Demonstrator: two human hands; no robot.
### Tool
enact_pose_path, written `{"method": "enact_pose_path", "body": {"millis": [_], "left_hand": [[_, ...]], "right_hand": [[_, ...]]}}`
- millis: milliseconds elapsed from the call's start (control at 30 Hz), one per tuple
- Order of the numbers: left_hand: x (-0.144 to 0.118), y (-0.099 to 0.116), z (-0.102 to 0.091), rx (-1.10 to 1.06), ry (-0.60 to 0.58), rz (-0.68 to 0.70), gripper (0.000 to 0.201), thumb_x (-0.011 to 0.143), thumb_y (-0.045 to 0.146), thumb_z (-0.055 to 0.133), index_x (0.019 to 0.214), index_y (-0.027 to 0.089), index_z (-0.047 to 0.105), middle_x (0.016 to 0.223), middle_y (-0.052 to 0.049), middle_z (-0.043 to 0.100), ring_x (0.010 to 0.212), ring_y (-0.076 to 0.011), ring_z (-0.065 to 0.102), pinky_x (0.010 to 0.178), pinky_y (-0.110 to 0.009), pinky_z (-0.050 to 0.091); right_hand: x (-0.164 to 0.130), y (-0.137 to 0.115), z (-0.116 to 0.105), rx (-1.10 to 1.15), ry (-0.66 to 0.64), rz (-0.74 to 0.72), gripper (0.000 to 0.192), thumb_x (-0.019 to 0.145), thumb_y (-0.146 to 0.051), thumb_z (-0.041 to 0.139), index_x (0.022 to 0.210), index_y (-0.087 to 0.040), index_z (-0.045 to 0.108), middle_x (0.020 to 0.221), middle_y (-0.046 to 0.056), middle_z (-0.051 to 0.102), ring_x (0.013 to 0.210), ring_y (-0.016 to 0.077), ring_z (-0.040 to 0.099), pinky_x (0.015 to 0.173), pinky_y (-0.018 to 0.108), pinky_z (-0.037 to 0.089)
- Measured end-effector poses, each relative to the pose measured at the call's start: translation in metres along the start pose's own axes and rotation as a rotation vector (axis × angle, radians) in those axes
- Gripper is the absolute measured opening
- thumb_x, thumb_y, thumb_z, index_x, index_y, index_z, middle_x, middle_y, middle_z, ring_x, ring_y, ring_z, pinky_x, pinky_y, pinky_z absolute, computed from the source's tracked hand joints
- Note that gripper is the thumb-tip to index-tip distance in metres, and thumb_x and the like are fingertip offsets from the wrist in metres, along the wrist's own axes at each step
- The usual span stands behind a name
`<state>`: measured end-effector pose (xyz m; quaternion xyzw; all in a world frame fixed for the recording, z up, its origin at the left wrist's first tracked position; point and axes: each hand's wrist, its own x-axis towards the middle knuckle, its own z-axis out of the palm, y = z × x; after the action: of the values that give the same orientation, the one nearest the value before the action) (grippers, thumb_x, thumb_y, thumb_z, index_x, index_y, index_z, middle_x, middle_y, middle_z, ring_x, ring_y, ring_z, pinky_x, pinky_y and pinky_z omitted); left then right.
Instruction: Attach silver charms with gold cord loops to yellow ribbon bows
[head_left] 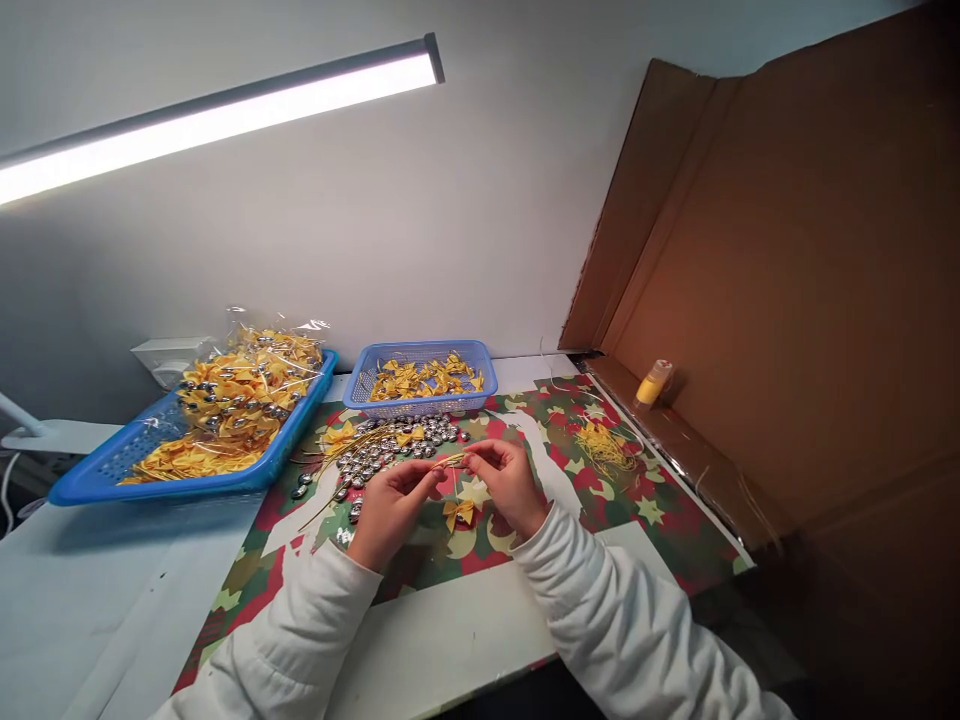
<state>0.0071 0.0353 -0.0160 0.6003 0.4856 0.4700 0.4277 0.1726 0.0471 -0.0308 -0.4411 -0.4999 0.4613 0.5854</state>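
Observation:
My left hand [394,508] and my right hand [507,482] meet over a red, green and gold patterned sheet [660,520], fingertips pinching a thin gold cord [452,461] stretched between them. A small yellow ribbon bow [458,513] hangs or lies just below the cord between my hands. Behind my fingers lies a heap of several silver bells [390,450] with gold cords and a few yellow bows mixed in. White sleeves cover both my forearms.
A small blue basket [421,351] of yellow bows stands behind the bells. A large blue tray [97,480] at left holds bows and a clear bag. A tangle of gold thread [604,446] and a yellow bottle [653,383] sit right, by a cardboard wall [787,280].

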Motion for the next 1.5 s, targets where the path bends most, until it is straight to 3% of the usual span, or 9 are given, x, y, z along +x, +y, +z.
{"method": "enact_pose_path", "body": {"millis": [400,633,1067,1500], "left_hand": [[-0.003,-0.002,0.001,0.005,0.003,0.043,0.031,0.073,0.046,0.072,0.082,0.017,0.073,0.074,-0.007,0.077,0.061,-0.0201,0.071,0.059,-0.03,0.06],[-0.005,-0.004,-0.002,0.079,0.015,0.137,0.024,0.077,0.042,0.068,0.081,0.019,0.074,0.076,-0.005,0.076,0.067,-0.0199,0.071,0.064,-0.029,0.058],[-0.007,-0.011,-0.004,0.188,0.003,0.244,0.02,0.081,0.037,0.065,0.084,0.021,0.076,0.086,-0.007,0.079,0.078,-0.0216,0.073,0.073,-0.03,0.058],[-0.005,-0.019,-0.004,0.267,0.087,0.398,0.025,0.082,0.046,0.067,0.086,0.025,0.078,0.08,-0.004,0.079,0.068,-0.0192,0.073,0.066,-0.025,0.06]], "right_hand": [[-0.01,0.001,0.008,-0.095,-0.04,-0.033,0.015,0.073,-0.03,0.071,0.078,-0.017,0.073,0.077,0.008,0.076,0.069,0.0202,0.071,0.068,0.033,0.058],[-0.014,-0.001,0.01,-0.17,-0.079,-0.087,0.015,0.076,-0.028,0.07,0.085,-0.018,0.073,0.082,0.006,0.076,0.072,0.0188,0.07,0.069,0.031,0.058],[-0.016,-0.001,0.012,-0.257,-0.078,-0.157,0.008,0.075,-0.02,0.064,0.073,-0.018,0.071,0.074,0.004,0.072,0.07,0.0171,0.064,0.067,0.028,0.052],[-0.019,0.014,0.016,-0.316,-0.036,-0.176,0.012,0.081,-0.025,0.061,0.074,-0.018,0.068,0.071,0.003,0.068,0.07,0.0168,0.062,0.069,0.027,0.047]]}}
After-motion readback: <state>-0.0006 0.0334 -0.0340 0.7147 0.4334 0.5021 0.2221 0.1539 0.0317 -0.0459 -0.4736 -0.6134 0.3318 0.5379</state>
